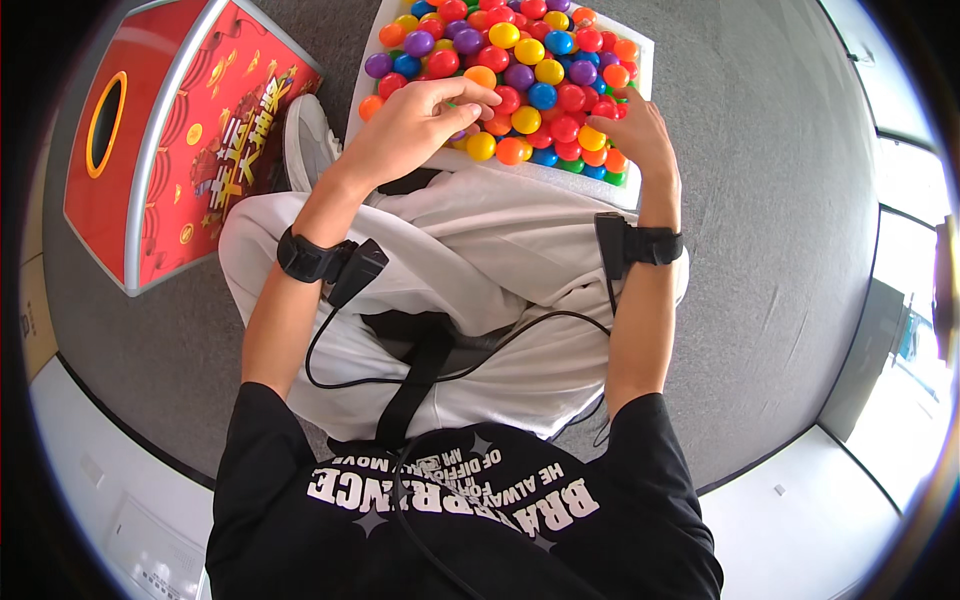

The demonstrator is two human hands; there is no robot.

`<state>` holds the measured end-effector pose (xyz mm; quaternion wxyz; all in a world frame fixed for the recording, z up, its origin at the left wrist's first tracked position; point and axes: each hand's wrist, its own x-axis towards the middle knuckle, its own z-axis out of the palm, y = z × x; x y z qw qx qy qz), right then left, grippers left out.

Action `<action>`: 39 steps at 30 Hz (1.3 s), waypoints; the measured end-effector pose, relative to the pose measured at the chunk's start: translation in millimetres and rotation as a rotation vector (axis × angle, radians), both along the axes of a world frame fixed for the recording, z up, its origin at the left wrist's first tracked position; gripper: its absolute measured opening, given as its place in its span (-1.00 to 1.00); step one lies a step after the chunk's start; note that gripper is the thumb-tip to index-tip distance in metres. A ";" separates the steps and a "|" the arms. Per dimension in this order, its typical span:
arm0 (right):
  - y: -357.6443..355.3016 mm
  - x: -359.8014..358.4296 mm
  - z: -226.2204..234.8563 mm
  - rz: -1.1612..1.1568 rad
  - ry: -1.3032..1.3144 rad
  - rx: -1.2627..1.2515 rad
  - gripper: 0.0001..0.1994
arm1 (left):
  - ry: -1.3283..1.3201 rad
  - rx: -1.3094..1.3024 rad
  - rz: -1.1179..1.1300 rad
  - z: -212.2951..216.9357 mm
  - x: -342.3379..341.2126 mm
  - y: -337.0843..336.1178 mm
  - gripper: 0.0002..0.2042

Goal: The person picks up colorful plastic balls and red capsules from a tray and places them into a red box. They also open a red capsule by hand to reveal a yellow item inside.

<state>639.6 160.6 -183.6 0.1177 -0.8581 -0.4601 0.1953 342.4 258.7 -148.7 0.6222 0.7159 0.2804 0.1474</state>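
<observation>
A white foam box [560, 183] full of small plastic balls [543, 96] in red, orange, yellow, blue, purple and green stands in front of my crossed legs. Over the box's near left part, my left hand [425, 125] hovers with its index finger stretched out and thumb slightly apart. An orange ball [480, 76] lies just beyond that index finger, and I see nothing in the hand. My right hand [640, 130] reaches over the right rim, thumb and fingers spread beside an orange ball [592, 138]. Its outer fingers are partly hidden.
A red box [230, 150] with silver edges and a yellow-ringed round hole [106, 124] stands on the grey carpet [760, 200] at the left. Black straps with small devices sit on both wrists, and a black cable [470, 370] runs across my lap.
</observation>
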 end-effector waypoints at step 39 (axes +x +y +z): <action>0.7 -53.0 58.1 0.148 0.499 0.472 -0.61 | -0.133 -0.366 0.173 -6.5 6.0 -10.1 -0.49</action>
